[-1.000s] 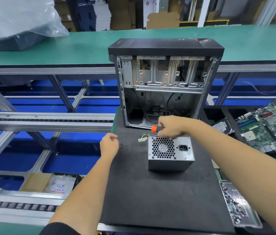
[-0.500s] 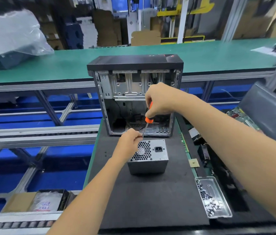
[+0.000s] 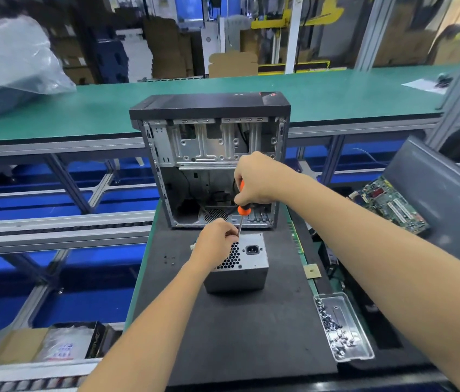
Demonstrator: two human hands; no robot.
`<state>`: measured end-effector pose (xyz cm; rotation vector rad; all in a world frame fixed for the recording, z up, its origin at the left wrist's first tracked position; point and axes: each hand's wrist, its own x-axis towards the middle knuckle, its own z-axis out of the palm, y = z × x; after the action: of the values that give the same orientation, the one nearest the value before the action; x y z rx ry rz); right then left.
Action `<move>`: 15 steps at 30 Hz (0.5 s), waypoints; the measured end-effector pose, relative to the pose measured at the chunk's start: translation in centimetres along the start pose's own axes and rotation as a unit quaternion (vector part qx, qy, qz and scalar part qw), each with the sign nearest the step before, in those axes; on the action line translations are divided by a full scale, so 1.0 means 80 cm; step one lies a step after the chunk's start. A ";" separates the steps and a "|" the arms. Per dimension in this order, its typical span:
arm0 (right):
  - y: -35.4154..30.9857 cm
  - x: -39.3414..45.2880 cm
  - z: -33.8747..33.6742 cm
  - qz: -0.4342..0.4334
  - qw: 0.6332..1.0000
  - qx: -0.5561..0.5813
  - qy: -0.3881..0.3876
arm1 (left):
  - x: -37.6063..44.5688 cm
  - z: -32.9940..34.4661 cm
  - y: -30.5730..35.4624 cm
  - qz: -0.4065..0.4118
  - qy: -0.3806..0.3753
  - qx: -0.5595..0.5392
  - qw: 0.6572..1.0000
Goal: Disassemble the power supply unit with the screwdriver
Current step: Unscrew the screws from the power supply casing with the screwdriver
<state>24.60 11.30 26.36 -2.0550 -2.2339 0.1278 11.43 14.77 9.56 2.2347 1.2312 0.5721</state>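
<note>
Right hand [image 3: 254, 178] grips the orange-handled screwdriver [image 3: 242, 207] near upright, its tip at the top rear edge of the grey metal power supply box [image 3: 247, 264], directly below; left hand [image 3: 217, 240] pinches the shaft there.

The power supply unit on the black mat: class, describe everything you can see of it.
The power supply unit is a small grey metal box sitting flat on the black mat, in front of the open computer case. Its upward face has a honeycomb fan grille and a black power socket. The left hand rests on its grille corner, pinching near the tip of the screwdriver, which the right hand holds upright over the unit's far edge.
</note>
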 end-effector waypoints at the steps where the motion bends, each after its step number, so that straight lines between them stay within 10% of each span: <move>1: 0.000 0.001 0.000 0.001 1.000 0.001 -0.001 | 0.000 0.000 -0.001 0.001 0.000 0.000 1.000; 15: -0.017 0.015 0.004 0.054 0.997 -0.046 0.002 | -0.004 0.005 -0.010 0.009 0.036 -0.029 0.999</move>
<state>23.10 12.40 26.21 -2.2219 -2.1653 0.0289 10.99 14.75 8.75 2.1957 1.2158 0.6930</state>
